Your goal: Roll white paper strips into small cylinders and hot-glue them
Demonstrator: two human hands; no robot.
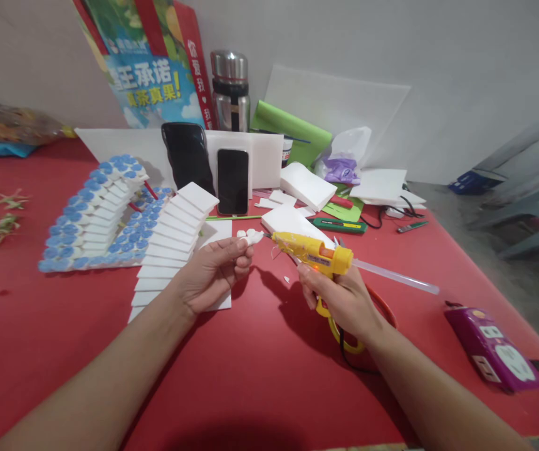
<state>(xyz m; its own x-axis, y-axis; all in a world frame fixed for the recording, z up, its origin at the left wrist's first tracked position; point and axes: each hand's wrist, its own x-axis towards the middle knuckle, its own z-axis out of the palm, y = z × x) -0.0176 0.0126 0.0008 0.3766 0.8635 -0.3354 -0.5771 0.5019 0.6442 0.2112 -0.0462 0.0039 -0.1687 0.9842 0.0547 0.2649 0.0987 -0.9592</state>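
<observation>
Between thumb and fingers my left hand [220, 269] pinches a small white piece [252, 236] with rounded lobes, its exact kind unclear. My right hand [340, 297] grips a yellow hot glue gun [304, 249]; a clear glue stick [396, 275] juts from its back. The gun's nozzle points left, at or very near the white piece. Under and beside my left wrist stands a stair-like row of white foam slabs [170, 241]. Further left is a curved stair model [93, 219] edged with blue and white round pieces.
Two phones [232, 181] lean at the back before a steel thermos [230, 94]. A green utility knife [338, 225] and white foam blocks [307, 186] lie beyond the gun. Below my right hand are orange-and-yellow scissor handles [385, 307]. A purple power strip [492, 347] sits right.
</observation>
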